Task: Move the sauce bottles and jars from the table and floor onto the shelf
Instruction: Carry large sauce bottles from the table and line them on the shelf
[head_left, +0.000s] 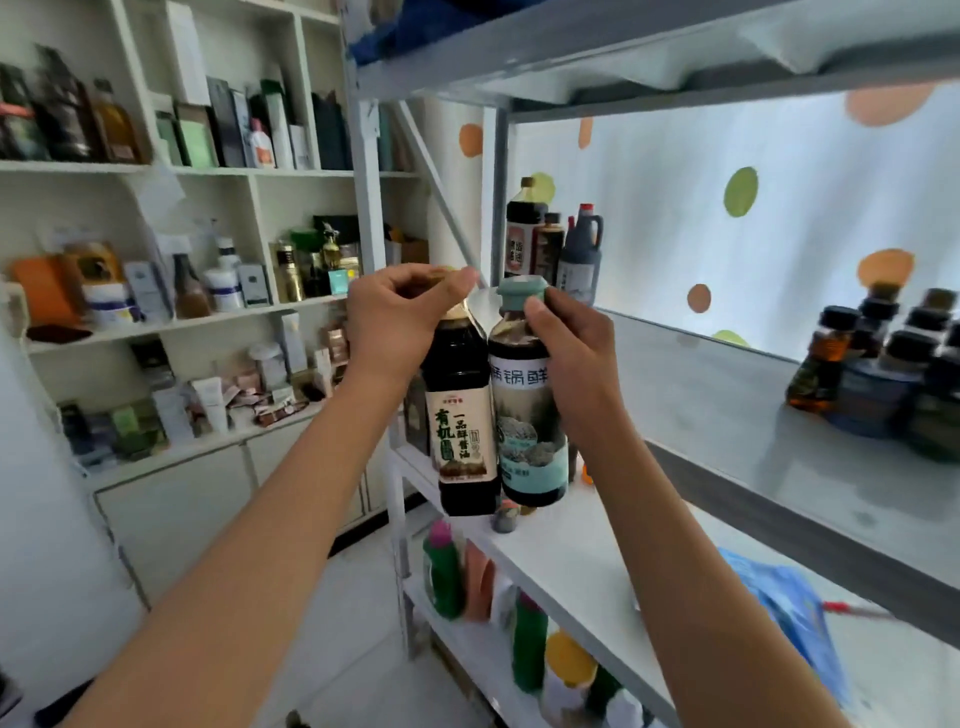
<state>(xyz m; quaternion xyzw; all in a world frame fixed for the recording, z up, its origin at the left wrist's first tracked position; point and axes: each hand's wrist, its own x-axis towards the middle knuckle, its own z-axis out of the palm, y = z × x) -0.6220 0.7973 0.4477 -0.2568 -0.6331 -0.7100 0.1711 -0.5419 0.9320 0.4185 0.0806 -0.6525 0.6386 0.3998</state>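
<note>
The left hand (402, 306) held a dark bottle (462, 421) by its neck, with the fingers (415, 283) curled round the top so the cap was hidden. The right hand (569, 338) held a second bottle (527, 415) by its neck too, just under a green cap (522, 292), with the thumb pressed on the front. Both bottles hung upright in the air, side by side and touching each other. The dark bottle had a tan label with big letters, and the second bottle had a pale blue and white label. They were up in front of the left end of a grey metal shelf (727, 395), near its edge but not standing on it. At the back left corner of that shelf stood three sauce bottles (553, 244) close together, one with a red cap. Far to the right on the same shelf sat a bunch of small jars (898, 353) with black lids, packed tight. Behind the shelf hung a white curtain (727, 208) with orange and green dots. Below it was a white board (571, 556), and lower still stood green bottles (444, 571) and other tubs. A blue bag (789, 608) lay on the white board to the right. On the left wall a white cabinet (156, 322) was full of boxes, tubes and bottles.
</note>
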